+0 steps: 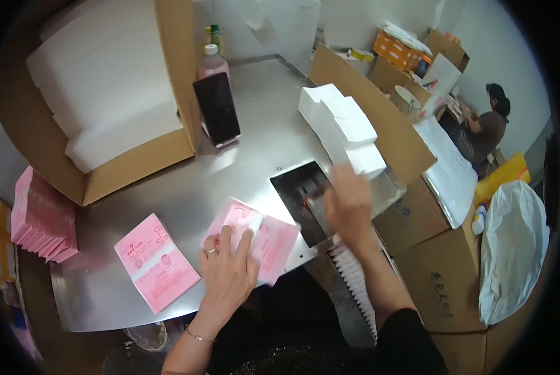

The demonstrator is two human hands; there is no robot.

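On steel table [167,194]: pink packet [273,245], under nearer left hand [228,269], fingers apart; right hand [348,203] farther right, fingers too blurred to tell.

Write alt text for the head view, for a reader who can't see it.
A person's left hand rests on pink printed packaging on a metal table, while the blurred right hand is at the right side of a dark opening. Another pink packet lies to the left; a black phone and an open cardboard box of white stacks stand beyond.
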